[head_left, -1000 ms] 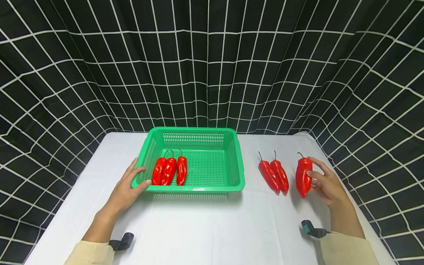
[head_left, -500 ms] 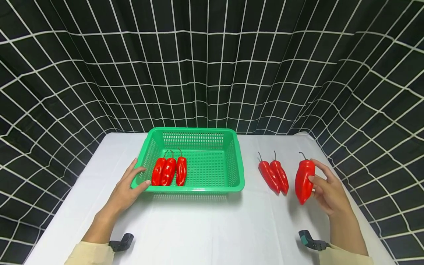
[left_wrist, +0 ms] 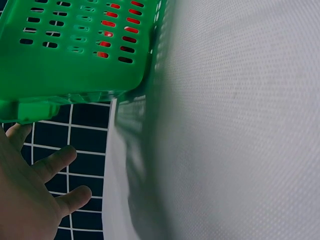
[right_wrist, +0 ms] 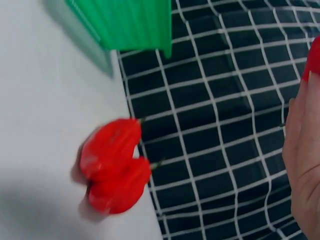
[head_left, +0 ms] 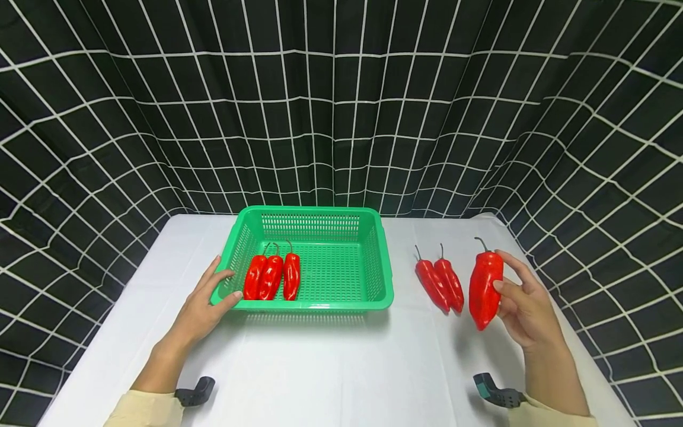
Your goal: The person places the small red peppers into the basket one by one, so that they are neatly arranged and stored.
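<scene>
My right hand (head_left: 528,302) pinches a long red pepper (head_left: 485,290) between thumb and fingers. That pepper hangs stem up, tip down, above the white table on the right. In the right wrist view only a bit of the red pepper (right_wrist: 314,60) shows at the edge. My left hand (head_left: 205,305) rests at the near left corner of a green basket (head_left: 315,305), touching its rim with fingers spread and fairly straight. Inside the basket three red peppers (head_left: 271,277) lie side by side at the left. Two more red peppers (head_left: 440,286) lie together on the table.
A white cloth (head_left: 341,367) covers the table. Black curtain with a white grid (head_left: 341,118) stands behind and along both sides. The loose pair of peppers lies between the basket and my right hand. A dark wrist camera (head_left: 498,391) juts from each wrist.
The pepper in my right hand has come up off the table and then shifted slightly left. My left hand and the basket have stayed in place.
</scene>
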`<act>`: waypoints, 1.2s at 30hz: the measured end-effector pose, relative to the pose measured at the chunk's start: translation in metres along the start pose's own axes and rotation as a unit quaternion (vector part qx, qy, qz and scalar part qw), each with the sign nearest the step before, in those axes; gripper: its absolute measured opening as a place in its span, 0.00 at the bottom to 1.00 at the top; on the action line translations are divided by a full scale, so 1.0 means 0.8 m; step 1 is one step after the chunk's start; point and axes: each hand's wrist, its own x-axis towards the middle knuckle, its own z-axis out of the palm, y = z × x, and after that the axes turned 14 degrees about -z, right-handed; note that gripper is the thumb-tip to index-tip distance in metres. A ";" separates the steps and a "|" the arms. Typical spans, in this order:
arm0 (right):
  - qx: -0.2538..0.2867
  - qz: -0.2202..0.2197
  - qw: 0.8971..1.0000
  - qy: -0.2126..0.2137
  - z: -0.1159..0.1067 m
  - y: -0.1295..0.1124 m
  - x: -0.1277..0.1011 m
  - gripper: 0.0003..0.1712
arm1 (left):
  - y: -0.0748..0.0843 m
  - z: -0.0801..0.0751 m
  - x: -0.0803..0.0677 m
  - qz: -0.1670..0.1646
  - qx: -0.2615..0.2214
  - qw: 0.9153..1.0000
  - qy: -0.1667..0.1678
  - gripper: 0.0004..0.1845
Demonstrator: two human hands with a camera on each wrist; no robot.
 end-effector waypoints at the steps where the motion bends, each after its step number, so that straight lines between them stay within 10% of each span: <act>1: -0.004 -0.002 1.000 -0.003 0.004 -0.001 0.000 0.34 | 0.000 0.000 0.000 0.000 0.000 1.000 0.000 0.28; 36: 0.003 0.015 0.995 -0.095 0.094 0.015 0.018 0.35 | -0.005 0.003 0.003 0.059 0.012 0.997 0.040 0.25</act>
